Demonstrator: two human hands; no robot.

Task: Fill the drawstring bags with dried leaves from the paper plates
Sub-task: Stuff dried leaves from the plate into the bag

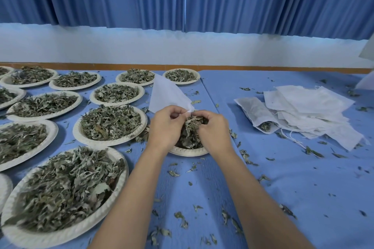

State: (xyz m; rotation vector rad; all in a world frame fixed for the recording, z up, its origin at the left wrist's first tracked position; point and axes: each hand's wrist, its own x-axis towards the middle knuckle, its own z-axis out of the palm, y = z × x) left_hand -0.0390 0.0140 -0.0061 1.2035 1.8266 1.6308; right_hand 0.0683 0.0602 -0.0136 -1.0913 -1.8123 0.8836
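A white drawstring bag stands up from my left hand, which pinches its lower edge at the mouth. My right hand grips a clump of dried leaves right beside the bag's mouth. Both hands hover over a paper plate of leaves at the table's middle; most of that plate is hidden behind my hands. Whether any leaves are inside the bag I cannot tell.
Several paper plates heaped with dried leaves cover the left half of the blue table. A pile of white bags, one holding leaves, lies at the right. Loose leaf bits are scattered over the cloth. Blue curtains hang behind.
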